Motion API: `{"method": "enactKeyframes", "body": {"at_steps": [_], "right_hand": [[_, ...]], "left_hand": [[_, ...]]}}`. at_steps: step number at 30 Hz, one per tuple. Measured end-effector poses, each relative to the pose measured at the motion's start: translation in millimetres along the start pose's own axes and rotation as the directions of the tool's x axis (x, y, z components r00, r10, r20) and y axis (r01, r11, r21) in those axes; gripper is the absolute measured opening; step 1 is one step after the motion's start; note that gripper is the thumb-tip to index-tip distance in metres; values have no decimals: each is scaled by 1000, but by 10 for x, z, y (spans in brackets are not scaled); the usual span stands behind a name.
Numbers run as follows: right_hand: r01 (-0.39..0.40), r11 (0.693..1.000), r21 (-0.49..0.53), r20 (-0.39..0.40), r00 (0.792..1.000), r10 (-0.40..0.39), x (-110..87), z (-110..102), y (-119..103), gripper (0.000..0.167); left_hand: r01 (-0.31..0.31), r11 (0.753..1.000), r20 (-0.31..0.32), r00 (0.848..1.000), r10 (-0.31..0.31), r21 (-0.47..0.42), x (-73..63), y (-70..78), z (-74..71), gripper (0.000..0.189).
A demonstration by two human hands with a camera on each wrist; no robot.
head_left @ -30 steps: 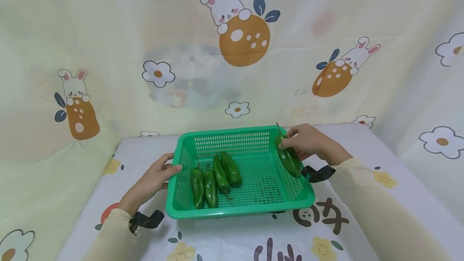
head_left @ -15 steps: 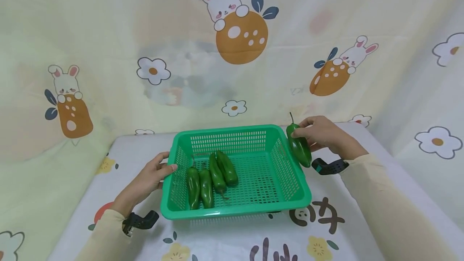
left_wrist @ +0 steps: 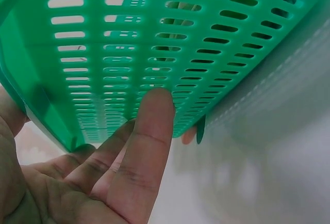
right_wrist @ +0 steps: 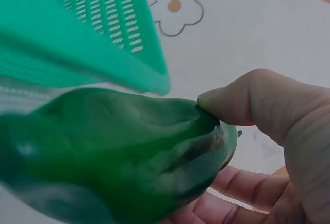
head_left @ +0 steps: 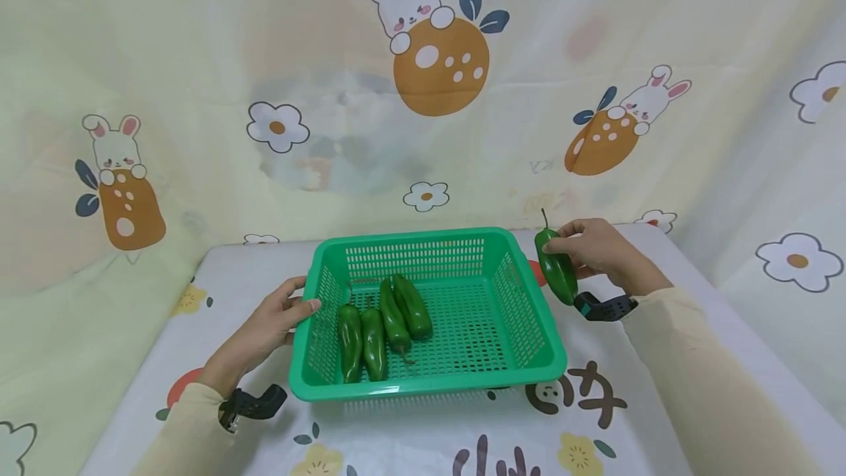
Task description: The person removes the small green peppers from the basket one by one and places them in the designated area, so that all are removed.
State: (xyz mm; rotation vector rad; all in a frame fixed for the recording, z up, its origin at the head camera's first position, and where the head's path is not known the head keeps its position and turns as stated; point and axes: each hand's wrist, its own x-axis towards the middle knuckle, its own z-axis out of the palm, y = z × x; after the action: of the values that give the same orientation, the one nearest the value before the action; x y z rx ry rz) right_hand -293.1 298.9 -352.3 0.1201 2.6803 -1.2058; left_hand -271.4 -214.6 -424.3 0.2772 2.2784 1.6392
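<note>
A green plastic basket (head_left: 429, 386) with slotted walls stands on the table, several green peppers (head_left: 413, 307) lying in its left half. My left hand (head_left: 264, 329) holds the basket's left side, thumb over the rim and fingers against the outer wall; the left wrist view shows those fingers (left_wrist: 149, 141) touching the slots from outside. Just beyond the basket's right side, my right hand (head_left: 604, 252) pinches another green pepper (head_left: 557, 270) near its stem end. In the right wrist view this glossy pepper (right_wrist: 113, 152) hangs between thumb and fingers, apart from the basket.
A white cloth with printed flowers and lettering covers the table (head_left: 396, 439). Behind it hangs a pale curtain (head_left: 357, 189) printed with rabbits. Each wrist carries a black strap-on device (head_left: 254, 402). Table surface shows in front of the basket and to its right.
My right hand has carried its pepper out of the basket, over the right rim, and further right. My left hand keeps its hold on the basket. The head view has shifted slightly.
</note>
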Motion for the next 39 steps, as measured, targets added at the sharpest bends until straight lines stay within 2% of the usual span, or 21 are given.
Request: {"method": "enactKeyframes", "body": {"at_steps": [7,22,39], "right_hand": [[-16,1000,-4,-15,1000,16,60,60,126,46],[-72,997,-33,-4,997,72,187,134,426,57],[-125,991,-57,-2,992,125,243,246,613,59]], "left_hand": [[10,1000,-14,1000,-10,1,-11,15,10,66],[1,1000,-17,1000,-1,-2,-10,-2,15,66],[-9,1000,1,1000,9,-13,-4,-14,5,65]]}}
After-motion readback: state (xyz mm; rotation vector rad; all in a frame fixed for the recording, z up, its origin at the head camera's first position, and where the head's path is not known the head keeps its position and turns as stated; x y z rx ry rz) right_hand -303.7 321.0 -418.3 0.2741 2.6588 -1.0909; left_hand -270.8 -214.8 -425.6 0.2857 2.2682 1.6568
